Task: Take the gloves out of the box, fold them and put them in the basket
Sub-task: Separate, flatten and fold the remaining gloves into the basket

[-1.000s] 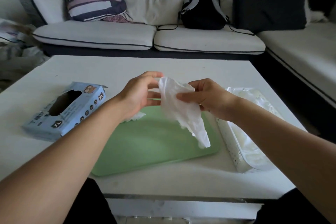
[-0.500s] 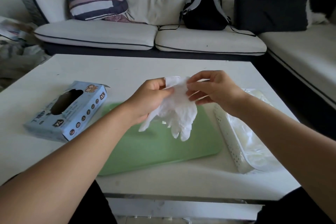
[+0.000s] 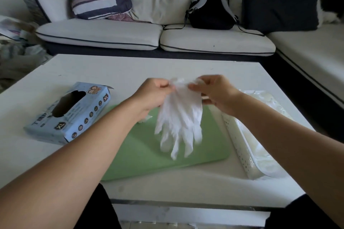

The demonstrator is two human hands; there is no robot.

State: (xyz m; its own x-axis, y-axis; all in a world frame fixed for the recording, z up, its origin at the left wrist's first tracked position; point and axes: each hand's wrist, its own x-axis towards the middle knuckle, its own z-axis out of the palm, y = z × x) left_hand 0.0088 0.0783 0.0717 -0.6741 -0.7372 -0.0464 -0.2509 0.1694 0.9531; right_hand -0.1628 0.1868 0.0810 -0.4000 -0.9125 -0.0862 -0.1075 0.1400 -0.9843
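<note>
A thin white glove [image 3: 179,119] hangs spread out above the green mat [image 3: 141,152], fingers pointing down. My left hand [image 3: 151,95] pinches the cuff's left corner and my right hand [image 3: 214,92] pinches its right corner. The blue glove box [image 3: 74,113] lies on the table to the left, its oval opening facing up. A white perforated basket [image 3: 240,141] stands to the right of the mat and holds pale folded gloves [image 3: 264,154]. Under my left wrist a small white scrap [image 3: 146,118] peeks out on the mat.
The white table [image 3: 130,69] ends in a front edge close to my body. Behind it runs a sofa [image 3: 115,33] with cushions and a black backpack [image 3: 210,9]. Clutter lies on the floor at far left.
The crumpled glove has been pulled open by its cuff and now hangs flat with its fingers down. Both hands rose slightly and moved apart to the cuff corners.
</note>
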